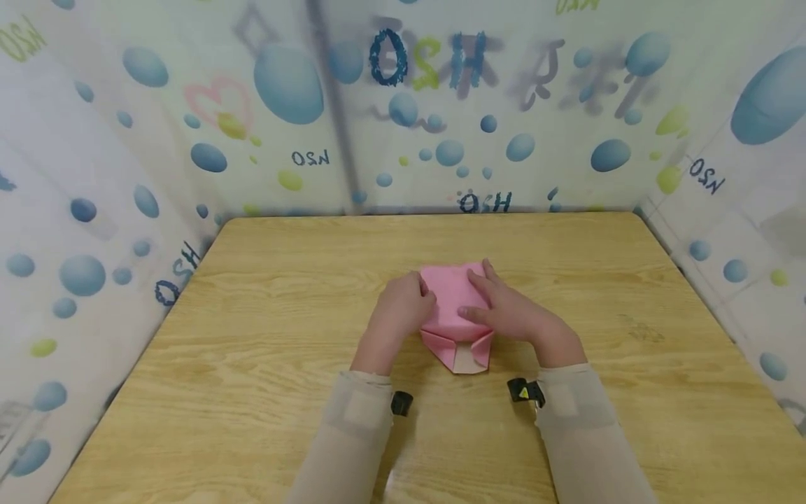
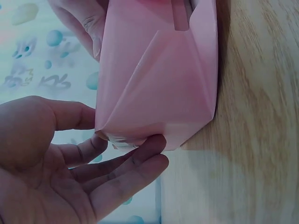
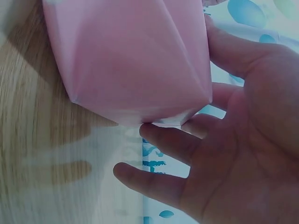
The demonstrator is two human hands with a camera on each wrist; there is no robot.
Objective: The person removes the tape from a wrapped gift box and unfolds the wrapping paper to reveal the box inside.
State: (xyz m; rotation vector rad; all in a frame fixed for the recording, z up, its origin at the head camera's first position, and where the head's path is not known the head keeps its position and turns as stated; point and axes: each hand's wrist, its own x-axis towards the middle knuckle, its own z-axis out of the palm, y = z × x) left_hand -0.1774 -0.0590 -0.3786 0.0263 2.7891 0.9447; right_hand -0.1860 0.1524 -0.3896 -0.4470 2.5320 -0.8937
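A box wrapped in pink paper [image 1: 450, 297] stands on the wooden table between both hands. At its near end the paper has slanted folds and a loose flap [image 1: 467, 358] sticks out, its pale inner side showing. The left hand [image 1: 404, 302] holds the box's left side with curled fingers; in the left wrist view its thumb and fingertips [image 2: 156, 142] pinch the folded paper at a corner. Across the right part of the top the right hand [image 1: 510, 308] rests with spread fingers. Fairly straight fingers [image 3: 163, 137] touch the box's lower edge in the right wrist view.
The wooden table [image 1: 283, 280] reaches back to a wall covering [image 1: 441, 126] printed with blue and green bubbles and letters. Black wrist straps [image 1: 525, 392] with small devices sit at both pale sleeves.
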